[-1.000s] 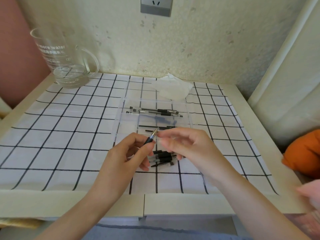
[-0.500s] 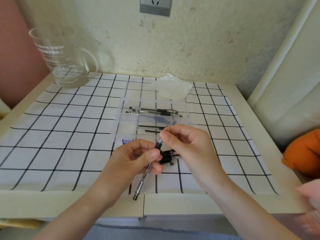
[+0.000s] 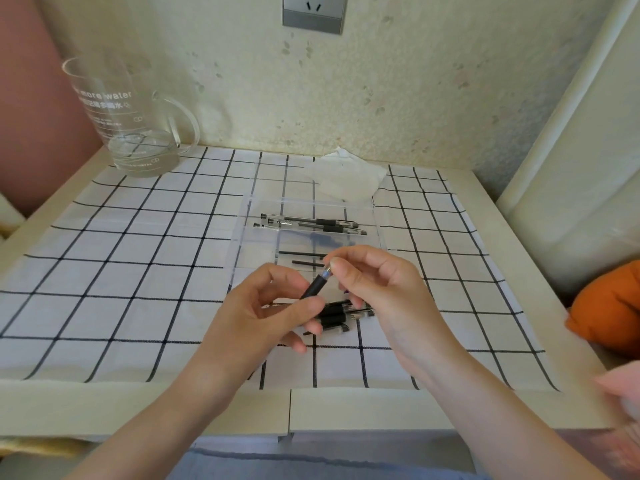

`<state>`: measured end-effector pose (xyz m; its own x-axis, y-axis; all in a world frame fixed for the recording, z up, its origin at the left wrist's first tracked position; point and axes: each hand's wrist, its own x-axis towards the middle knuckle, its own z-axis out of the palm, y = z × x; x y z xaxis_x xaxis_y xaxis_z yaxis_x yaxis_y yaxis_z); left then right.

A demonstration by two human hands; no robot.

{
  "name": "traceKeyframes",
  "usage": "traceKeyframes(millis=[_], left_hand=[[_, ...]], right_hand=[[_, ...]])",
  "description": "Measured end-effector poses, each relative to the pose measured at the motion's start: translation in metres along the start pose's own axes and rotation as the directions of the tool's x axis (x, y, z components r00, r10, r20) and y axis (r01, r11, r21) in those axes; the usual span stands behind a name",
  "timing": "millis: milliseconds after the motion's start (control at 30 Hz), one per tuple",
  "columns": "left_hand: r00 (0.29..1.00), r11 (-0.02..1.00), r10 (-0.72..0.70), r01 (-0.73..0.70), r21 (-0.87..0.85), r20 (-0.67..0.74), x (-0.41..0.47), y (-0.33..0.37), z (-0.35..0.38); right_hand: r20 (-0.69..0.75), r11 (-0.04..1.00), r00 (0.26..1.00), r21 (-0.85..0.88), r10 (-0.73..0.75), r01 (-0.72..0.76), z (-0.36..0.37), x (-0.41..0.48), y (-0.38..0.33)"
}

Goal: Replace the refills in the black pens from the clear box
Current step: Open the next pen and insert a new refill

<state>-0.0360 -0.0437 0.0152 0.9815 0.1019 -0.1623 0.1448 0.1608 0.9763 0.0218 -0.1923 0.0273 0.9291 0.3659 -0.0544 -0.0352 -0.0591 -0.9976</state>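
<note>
Head cam: left hand [image 3: 263, 306] grips the black pen [image 3: 313, 287] by its barrel. Right hand [image 3: 377, 285] pinches the tip end, which points far-right. Looks like a tip-twisting step, so I'd hold the barrel steady and turn only the fingertips. The clear box [image 3: 263, 251] sits just beyond the hands with spare refills [image 3: 301, 253] inside.

Two hands are in view, the left hand [image 3: 256, 323] and the right hand [image 3: 381, 292], with one black pen [image 3: 313, 289] between them. One clear box [image 3: 259, 247] holds two whole pens, a far pen [image 3: 304, 220] and a near pen [image 3: 311, 229], and two loose refills, a longer refill [image 3: 301, 253] and a shorter refill [image 3: 306, 262]. The pen parts [image 3: 343, 315] heaped under the hands cannot be counted. Also one glass jug [image 3: 131, 133], one tissue [image 3: 349, 178], one checked cloth [image 3: 138, 254], one wall socket [image 3: 313, 12], one orange cushion [image 3: 609, 306].
</note>
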Motion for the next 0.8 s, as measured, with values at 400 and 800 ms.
traceKeyframes(millis=[400,800], left_hand=[[1.000,0.995,0.011,-0.009,0.098,-0.023,-0.0010,0.0014,-0.0011],[0.999,0.994,0.020,-0.016,0.111,-0.027,-0.0026,0.0031,-0.0013]], right_hand=[[0.026,1.000,0.999,0.011,-0.022,0.022,0.0005,0.0008,-0.0001],[0.025,0.999,0.999,0.016,-0.031,0.030,0.0004,0.0001,-0.0009]])
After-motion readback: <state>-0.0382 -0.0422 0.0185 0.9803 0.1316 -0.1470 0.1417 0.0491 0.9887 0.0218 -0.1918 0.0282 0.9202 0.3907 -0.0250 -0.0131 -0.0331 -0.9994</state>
